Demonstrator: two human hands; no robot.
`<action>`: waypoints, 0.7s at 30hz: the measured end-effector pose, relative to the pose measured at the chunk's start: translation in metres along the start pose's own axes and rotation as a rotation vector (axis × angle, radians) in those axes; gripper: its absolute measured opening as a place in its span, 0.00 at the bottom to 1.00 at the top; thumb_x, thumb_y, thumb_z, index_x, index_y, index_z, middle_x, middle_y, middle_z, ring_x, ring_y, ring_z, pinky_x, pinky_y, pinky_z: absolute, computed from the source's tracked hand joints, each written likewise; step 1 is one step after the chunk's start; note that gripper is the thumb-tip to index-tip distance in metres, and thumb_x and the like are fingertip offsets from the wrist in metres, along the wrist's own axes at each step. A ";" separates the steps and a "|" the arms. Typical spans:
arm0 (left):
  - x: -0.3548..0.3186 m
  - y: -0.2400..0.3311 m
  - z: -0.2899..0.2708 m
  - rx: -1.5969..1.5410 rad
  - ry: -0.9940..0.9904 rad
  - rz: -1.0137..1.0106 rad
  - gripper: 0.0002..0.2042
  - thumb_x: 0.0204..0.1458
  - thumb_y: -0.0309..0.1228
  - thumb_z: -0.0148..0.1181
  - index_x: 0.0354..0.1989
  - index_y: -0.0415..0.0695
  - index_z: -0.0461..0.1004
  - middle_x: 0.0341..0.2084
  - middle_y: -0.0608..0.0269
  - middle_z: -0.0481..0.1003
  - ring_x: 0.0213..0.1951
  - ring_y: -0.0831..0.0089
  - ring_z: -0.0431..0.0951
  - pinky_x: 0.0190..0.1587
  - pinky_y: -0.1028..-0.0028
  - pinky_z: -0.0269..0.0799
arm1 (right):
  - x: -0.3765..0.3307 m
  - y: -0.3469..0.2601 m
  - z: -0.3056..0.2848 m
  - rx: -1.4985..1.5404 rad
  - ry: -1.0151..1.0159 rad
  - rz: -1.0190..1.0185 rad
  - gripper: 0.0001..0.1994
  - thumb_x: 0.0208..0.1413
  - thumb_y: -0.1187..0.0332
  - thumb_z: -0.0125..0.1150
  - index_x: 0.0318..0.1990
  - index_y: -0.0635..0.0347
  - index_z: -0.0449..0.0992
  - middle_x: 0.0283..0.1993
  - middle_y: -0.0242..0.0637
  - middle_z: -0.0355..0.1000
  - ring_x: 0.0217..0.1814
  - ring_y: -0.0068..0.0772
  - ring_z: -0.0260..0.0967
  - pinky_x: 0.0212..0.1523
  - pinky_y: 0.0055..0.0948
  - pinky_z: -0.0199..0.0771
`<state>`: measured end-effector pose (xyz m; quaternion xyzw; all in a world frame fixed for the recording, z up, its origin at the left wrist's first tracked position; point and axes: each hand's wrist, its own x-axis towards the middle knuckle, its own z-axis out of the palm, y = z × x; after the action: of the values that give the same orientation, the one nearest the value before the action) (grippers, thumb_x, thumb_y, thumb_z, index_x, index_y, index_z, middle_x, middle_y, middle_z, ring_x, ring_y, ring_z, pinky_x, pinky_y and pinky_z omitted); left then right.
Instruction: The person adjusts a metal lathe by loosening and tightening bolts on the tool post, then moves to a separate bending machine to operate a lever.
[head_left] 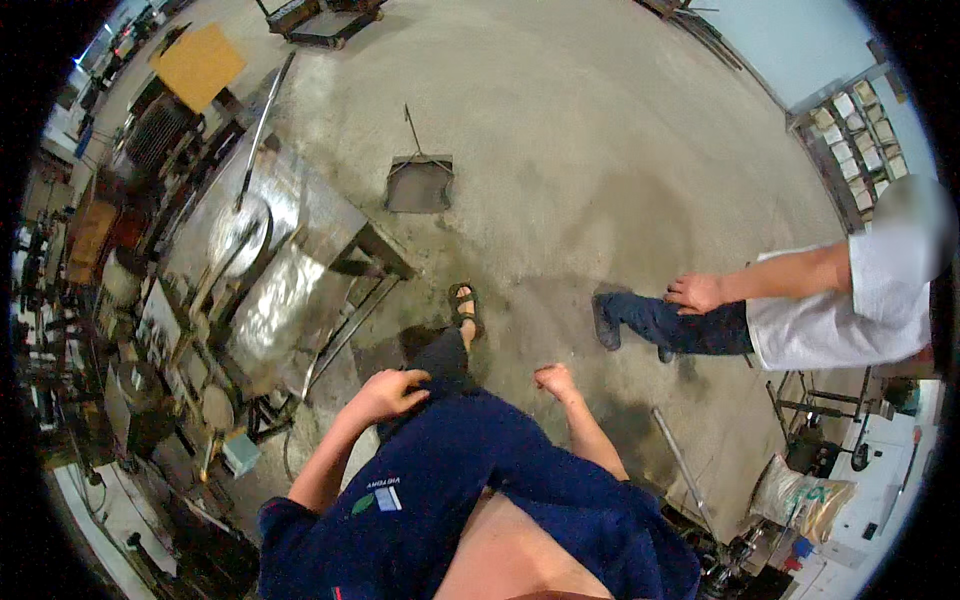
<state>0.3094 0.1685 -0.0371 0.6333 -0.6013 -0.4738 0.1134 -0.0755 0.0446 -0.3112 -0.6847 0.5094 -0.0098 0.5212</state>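
My left hand (388, 392) rests flat on my dark trouser leg near the hip, fingers spread and holding nothing. My right hand (556, 380) hangs beside my body, curled into a loose fist with nothing in it. My blue shirt (440, 500) fills the lower middle. My sandalled foot (465, 306) stands on the concrete floor ahead. A steel-topped workbench (290, 260) stands just left of my left hand.
Another person in a white shirt (850, 310) and dark jeans stands at the right, one hand on a thigh. A metal dustpan (419, 183) lies on the floor ahead. Cluttered tools line the left; a sack (795, 495), a metal bar (680, 460) and shelves (850, 130) are right.
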 end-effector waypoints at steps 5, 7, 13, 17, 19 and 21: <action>0.175 0.022 -0.109 0.114 0.037 0.171 0.16 0.49 0.37 0.54 0.44 0.43 0.72 0.31 0.47 0.76 0.38 0.51 0.75 0.40 0.57 0.70 | 0.103 0.002 -0.093 0.088 0.129 0.176 0.08 0.40 0.68 0.55 0.15 0.60 0.74 0.13 0.34 0.66 0.15 0.21 0.60 0.17 0.28 0.58; 0.235 0.056 -0.161 0.214 0.079 0.192 0.15 0.49 0.36 0.54 0.43 0.43 0.73 0.30 0.47 0.76 0.37 0.51 0.75 0.39 0.57 0.70 | 0.131 0.027 -0.138 -0.592 0.210 -0.585 0.08 0.42 0.66 0.60 0.16 0.56 0.72 0.17 0.35 0.69 0.15 0.34 0.63 0.17 0.34 0.62; 0.388 0.101 -0.289 0.145 0.197 0.396 0.15 0.49 0.37 0.55 0.44 0.44 0.72 0.28 0.50 0.75 0.34 0.51 0.75 0.36 0.57 0.70 | 0.253 -0.042 -0.270 -0.045 0.005 0.287 0.08 0.41 0.67 0.59 0.17 0.59 0.73 0.17 0.35 0.70 0.16 0.31 0.63 0.18 0.33 0.61; 0.500 0.066 -0.352 0.181 0.272 0.259 0.16 0.50 0.38 0.54 0.45 0.44 0.71 0.28 0.49 0.75 0.33 0.51 0.76 0.35 0.56 0.70 | 0.394 -0.075 -0.360 -0.143 -0.044 0.272 0.08 0.41 0.68 0.58 0.18 0.61 0.73 0.18 0.35 0.70 0.17 0.29 0.63 0.18 0.33 0.61; 0.547 0.039 -0.379 0.186 0.261 0.135 0.17 0.49 0.38 0.55 0.46 0.45 0.71 0.27 0.49 0.75 0.32 0.52 0.76 0.34 0.56 0.71 | 0.479 -0.100 -0.405 -0.223 -0.075 0.206 0.08 0.41 0.68 0.58 0.18 0.62 0.74 0.18 0.35 0.70 0.17 0.28 0.63 0.18 0.32 0.61; 0.584 0.016 -0.397 0.028 0.324 -0.004 0.18 0.49 0.40 0.56 0.47 0.46 0.71 0.28 0.50 0.75 0.33 0.52 0.76 0.34 0.56 0.71 | 0.567 -0.140 -0.458 -0.275 -0.087 0.182 0.08 0.41 0.68 0.57 0.18 0.63 0.74 0.18 0.35 0.70 0.17 0.27 0.63 0.19 0.32 0.61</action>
<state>0.4907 -0.5115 -0.0882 0.7042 -0.5805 -0.3570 0.1992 0.0442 -0.6873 -0.2941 -0.7005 0.5425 0.1370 0.4429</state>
